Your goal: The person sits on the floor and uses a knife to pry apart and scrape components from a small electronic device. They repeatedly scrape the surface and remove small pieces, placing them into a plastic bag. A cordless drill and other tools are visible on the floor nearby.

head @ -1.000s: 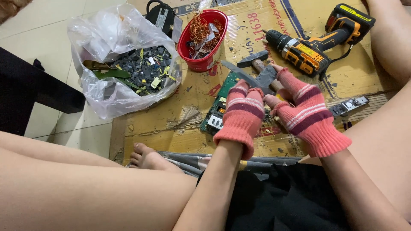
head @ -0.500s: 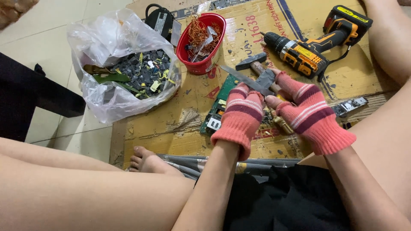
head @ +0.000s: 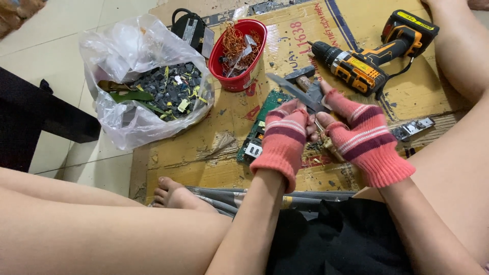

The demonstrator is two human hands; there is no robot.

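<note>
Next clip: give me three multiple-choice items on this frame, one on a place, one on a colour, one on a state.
1. Where is the red plastic bowl?
A. right of the clear plastic bag
B. on the person's lap
C. under the drill

2. What colours is the cordless drill?
A. blue and white
B. yellow and black
C. green

3. What is the right hand doing?
A. lying open and empty
B. gripping metal pliers
C. holding the drill

Answers: 1 A, the bowl stands just beside the bag; 2 B, its body shows both; 3 B, the gloved fingers wrap the handles.
</note>
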